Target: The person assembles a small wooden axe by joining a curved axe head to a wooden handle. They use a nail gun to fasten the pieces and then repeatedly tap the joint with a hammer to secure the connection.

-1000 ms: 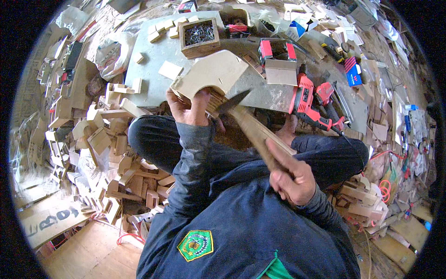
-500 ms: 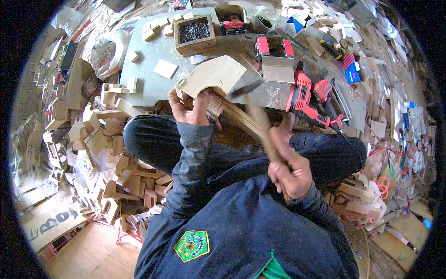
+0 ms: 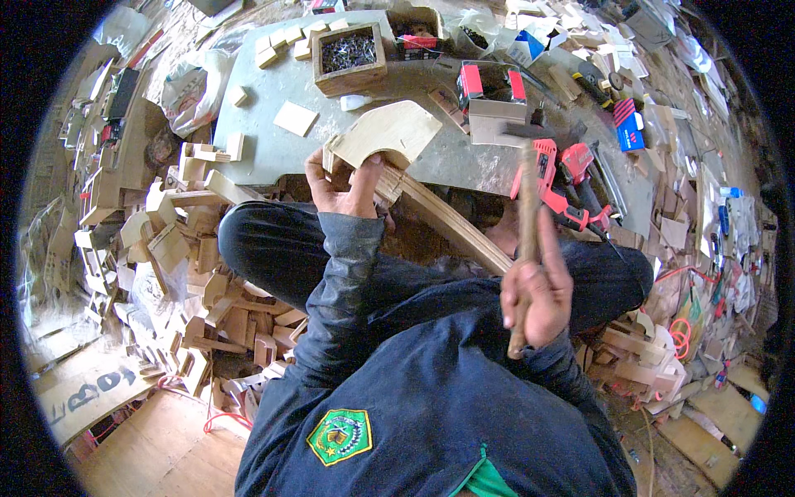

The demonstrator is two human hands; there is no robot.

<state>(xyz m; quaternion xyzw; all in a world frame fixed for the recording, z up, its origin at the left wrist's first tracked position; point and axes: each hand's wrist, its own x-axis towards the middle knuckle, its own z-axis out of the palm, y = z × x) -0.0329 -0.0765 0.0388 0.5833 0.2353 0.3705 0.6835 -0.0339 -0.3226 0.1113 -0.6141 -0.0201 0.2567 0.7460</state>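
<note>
A grey counter (image 3: 269, 87) stands beside heaped wood blocks (image 3: 170, 248). At its near edge, a long wooden bar (image 3: 451, 217) slants out from beneath a curved board (image 3: 389, 132), clasped by the left hand (image 3: 352, 189). Apart from it, the right hand (image 3: 540, 302) is wrapped around a hammer (image 3: 527, 199), its head blurred. Farther back sits a box of nails (image 3: 349, 81).

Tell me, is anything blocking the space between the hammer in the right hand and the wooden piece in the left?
Nothing visible stands between the hammer in the right hand and the wooden piece. The left hand grips the piece's near left side.
</note>
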